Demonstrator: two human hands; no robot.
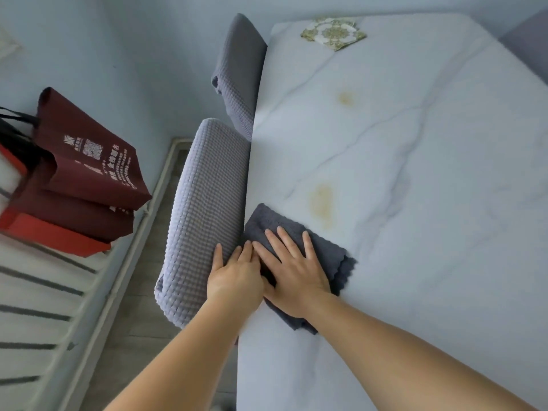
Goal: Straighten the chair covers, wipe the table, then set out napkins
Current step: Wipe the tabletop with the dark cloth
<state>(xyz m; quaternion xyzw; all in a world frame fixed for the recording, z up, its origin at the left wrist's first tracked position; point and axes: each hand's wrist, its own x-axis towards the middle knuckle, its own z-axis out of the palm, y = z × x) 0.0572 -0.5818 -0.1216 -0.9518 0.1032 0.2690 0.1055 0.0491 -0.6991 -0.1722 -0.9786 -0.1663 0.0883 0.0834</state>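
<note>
Two maroon bags [89, 164] lean on a red box [56, 235] at far left, their contents out of sight. The near chair cover [204, 203] butts against the table [415, 173] edge, a darker one [240, 75] behind it. Right hand [292, 268] lies flat, fingers spread, pressing the dark grey cloth [332, 259] at the table's near left edge. Left hand [234, 274] rests beside it, fingers straight and close together, on the cover and cloth edge. Yellowish stains [321, 203] sit just beyond. A patterned napkin [333, 32] lies at the far end.
</note>
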